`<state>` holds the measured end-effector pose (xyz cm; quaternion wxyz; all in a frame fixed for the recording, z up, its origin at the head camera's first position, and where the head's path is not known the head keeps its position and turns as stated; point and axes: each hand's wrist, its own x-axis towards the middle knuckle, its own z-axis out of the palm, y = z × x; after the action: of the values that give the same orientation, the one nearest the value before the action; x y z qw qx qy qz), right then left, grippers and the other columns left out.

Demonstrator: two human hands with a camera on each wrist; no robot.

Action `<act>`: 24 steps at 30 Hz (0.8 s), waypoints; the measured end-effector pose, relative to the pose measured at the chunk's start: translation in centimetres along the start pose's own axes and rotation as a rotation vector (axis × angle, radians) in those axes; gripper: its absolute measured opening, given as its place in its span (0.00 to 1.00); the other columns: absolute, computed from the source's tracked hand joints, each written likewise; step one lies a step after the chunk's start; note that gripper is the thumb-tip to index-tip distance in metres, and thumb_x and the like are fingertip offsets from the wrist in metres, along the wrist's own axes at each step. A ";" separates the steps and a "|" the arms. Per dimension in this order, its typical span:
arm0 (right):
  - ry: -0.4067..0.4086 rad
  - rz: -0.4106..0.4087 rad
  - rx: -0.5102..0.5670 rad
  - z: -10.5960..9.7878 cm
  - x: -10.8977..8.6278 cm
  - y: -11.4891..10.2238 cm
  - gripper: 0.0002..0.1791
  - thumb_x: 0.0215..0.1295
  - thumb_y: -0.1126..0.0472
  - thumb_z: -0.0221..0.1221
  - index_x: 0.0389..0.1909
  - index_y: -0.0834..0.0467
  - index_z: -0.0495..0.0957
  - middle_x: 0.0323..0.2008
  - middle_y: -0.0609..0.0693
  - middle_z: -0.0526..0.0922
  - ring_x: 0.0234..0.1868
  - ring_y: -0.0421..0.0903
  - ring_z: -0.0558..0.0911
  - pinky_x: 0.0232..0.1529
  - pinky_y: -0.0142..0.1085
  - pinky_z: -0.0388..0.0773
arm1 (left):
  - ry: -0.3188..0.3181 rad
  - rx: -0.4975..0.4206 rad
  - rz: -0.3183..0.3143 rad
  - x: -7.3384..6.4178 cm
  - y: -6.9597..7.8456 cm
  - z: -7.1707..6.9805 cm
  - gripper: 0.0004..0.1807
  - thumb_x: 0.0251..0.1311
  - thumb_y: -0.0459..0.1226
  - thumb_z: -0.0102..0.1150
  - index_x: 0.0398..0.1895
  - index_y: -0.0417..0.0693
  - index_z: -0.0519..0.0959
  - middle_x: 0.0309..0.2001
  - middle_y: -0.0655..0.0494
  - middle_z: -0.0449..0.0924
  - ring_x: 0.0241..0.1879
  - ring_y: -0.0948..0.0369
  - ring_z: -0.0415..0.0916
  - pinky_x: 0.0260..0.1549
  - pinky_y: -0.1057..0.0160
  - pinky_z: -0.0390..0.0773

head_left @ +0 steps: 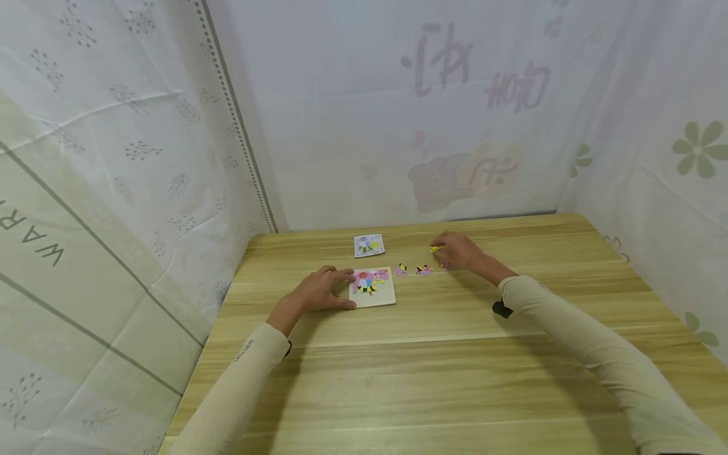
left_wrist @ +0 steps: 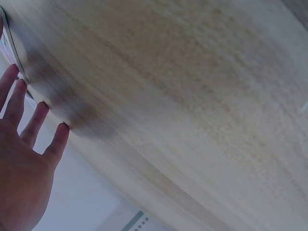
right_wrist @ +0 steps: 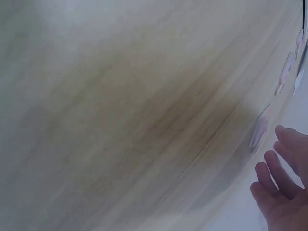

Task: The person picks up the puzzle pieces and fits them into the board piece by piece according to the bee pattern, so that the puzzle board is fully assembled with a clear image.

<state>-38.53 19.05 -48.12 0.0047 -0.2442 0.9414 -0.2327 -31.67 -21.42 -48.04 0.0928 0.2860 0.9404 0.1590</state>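
Observation:
A square puzzle board [head_left: 375,297] lies on the table, partly filled with pink, yellow and black bee-picture pieces. My left hand [head_left: 321,291] rests at its left side, thumb at the lower corner and fingers along the upper edge. In the left wrist view the left hand's fingers [left_wrist: 32,125] are spread and straight. My right hand [head_left: 459,251] is above the right end of a row of loose pieces. A yellow puzzle piece [head_left: 436,249] shows between its thumb and index finger. That pinch is hidden in the right wrist view, where the right hand [right_wrist: 284,178] has bent fingers.
Loose puzzle pieces lie right of the board: one pink and black [head_left: 401,270], one striped [head_left: 423,270], and one partly under the right hand [head_left: 442,265]. A picture card [head_left: 369,245] lies behind the board. Patterned curtains [head_left: 341,126] stand around the wooden table [head_left: 398,379].

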 end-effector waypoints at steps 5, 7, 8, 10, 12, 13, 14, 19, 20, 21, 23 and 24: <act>-0.009 0.003 -0.018 0.1 0.2 0.5 0.17 0.73 0.62 0.64 0.57 0.68 0.83 0.51 0.61 0.86 0.54 0.58 0.82 0.56 0.54 0.80 | -0.006 -0.009 -0.001 0.0 0.1 0.0 0.42 0.57 0.64 0.71 0.72 0.56 0.76 0.76 0.59 0.67 0.74 0.45 0.61 0.67 0.35 0.66; -0.018 0.001 -0.030 0.2 0.4 0.5 0.18 0.73 0.62 0.63 0.57 0.68 0.83 0.48 0.59 0.87 0.50 0.56 0.81 0.54 0.54 0.80 | -0.009 0.000 -0.002 0.1 0.1 0.0 0.42 0.57 0.64 0.70 0.72 0.57 0.76 0.76 0.60 0.67 0.75 0.45 0.61 0.67 0.35 0.65; -0.027 0.009 -0.025 0.2 0.5 0.5 0.18 0.73 0.62 0.63 0.58 0.68 0.83 0.45 0.57 0.89 0.46 0.54 0.82 0.52 0.52 0.80 | -0.008 0.003 0.000 0.1 0.2 0.1 0.42 0.57 0.64 0.70 0.72 0.57 0.76 0.76 0.60 0.67 0.75 0.45 0.61 0.67 0.35 0.65; -0.048 0.022 -0.006 0.2 0.7 0.4 0.18 0.74 0.62 0.62 0.59 0.67 0.83 0.37 0.53 0.90 0.36 0.49 0.81 0.47 0.48 0.80 | -0.007 0.007 0.004 0.2 0.1 0.1 0.42 0.57 0.65 0.70 0.72 0.57 0.76 0.77 0.60 0.66 0.75 0.45 0.60 0.68 0.34 0.64; -0.067 0.027 0.018 0.3 1.0 0.1 0.18 0.74 0.64 0.61 0.60 0.67 0.82 0.29 0.51 0.89 0.26 0.45 0.77 0.39 0.44 0.79 | -0.003 0.004 0.008 0.2 0.1 0.1 0.42 0.57 0.64 0.70 0.72 0.57 0.76 0.77 0.59 0.66 0.75 0.45 0.60 0.68 0.34 0.64; -0.073 0.026 0.023 0.3 1.1 0.0 0.18 0.74 0.64 0.61 0.60 0.67 0.82 0.27 0.49 0.88 0.23 0.42 0.76 0.36 0.41 0.77 | 0.000 0.003 0.011 0.2 0.1 0.1 0.42 0.57 0.64 0.70 0.72 0.57 0.76 0.77 0.59 0.67 0.75 0.45 0.60 0.68 0.34 0.63; -0.081 0.020 0.034 0.4 1.2 -0.1 0.17 0.74 0.65 0.60 0.60 0.67 0.82 0.24 0.49 0.87 0.20 0.41 0.74 0.33 0.39 0.76 | 0.003 0.000 0.013 0.2 0.1 0.1 0.42 0.57 0.64 0.71 0.72 0.56 0.76 0.76 0.59 0.67 0.75 0.45 0.60 0.68 0.34 0.63; -0.099 -0.052 -0.001 0.7 1.8 -0.7 0.15 0.74 0.70 0.57 0.58 0.65 0.84 0.16 0.50 0.79 0.19 0.38 0.64 0.27 0.34 0.65 | 0.004 0.001 0.007 0.2 0.1 0.0 0.41 0.57 0.63 0.71 0.71 0.56 0.76 0.76 0.58 0.67 0.75 0.44 0.60 0.68 0.34 0.63; -0.108 -0.066 0.001 0.8 1.9 -0.8 0.16 0.74 0.71 0.56 0.58 0.66 0.84 0.14 0.52 0.77 0.19 0.40 0.61 0.26 0.35 0.63 | 0.002 0.002 0.003 0.1 0.1 0.0 0.41 0.57 0.63 0.71 0.72 0.56 0.76 0.76 0.59 0.67 0.75 0.44 0.60 0.68 0.34 0.64; -0.107 -0.085 -0.008 0.9 1.9 -0.9 0.16 0.74 0.72 0.56 0.57 0.65 0.85 0.15 0.53 0.77 0.20 0.40 0.62 0.27 0.35 0.63 | 0.000 0.001 -0.001 0.1 0.2 0.0 0.42 0.57 0.63 0.71 0.72 0.56 0.76 0.76 0.59 0.67 0.75 0.44 0.60 0.68 0.34 0.64; -0.106 -0.127 -0.007 1.1 2.0 -1.0 0.15 0.73 0.73 0.57 0.56 0.66 0.85 0.21 0.53 0.82 0.22 0.40 0.67 0.29 0.35 0.67 | -0.006 0.002 -0.009 0.0 0.1 -0.1 0.42 0.57 0.64 0.70 0.72 0.56 0.76 0.77 0.59 0.67 0.75 0.45 0.60 0.68 0.34 0.64; -0.105 -0.149 -0.010 1.2 2.0 -1.1 0.15 0.73 0.73 0.58 0.55 0.66 0.85 0.25 0.54 0.85 0.24 0.40 0.70 0.30 0.36 0.70 | -0.005 0.001 -0.010 0.0 0.1 -0.1 0.42 0.57 0.64 0.70 0.72 0.56 0.75 0.76 0.58 0.67 0.75 0.44 0.60 0.68 0.34 0.64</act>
<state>-39.63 16.79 -48.47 0.0356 -0.3255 0.9202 -0.2146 -31.62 -21.39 -47.92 0.0959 0.2818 0.9416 0.1571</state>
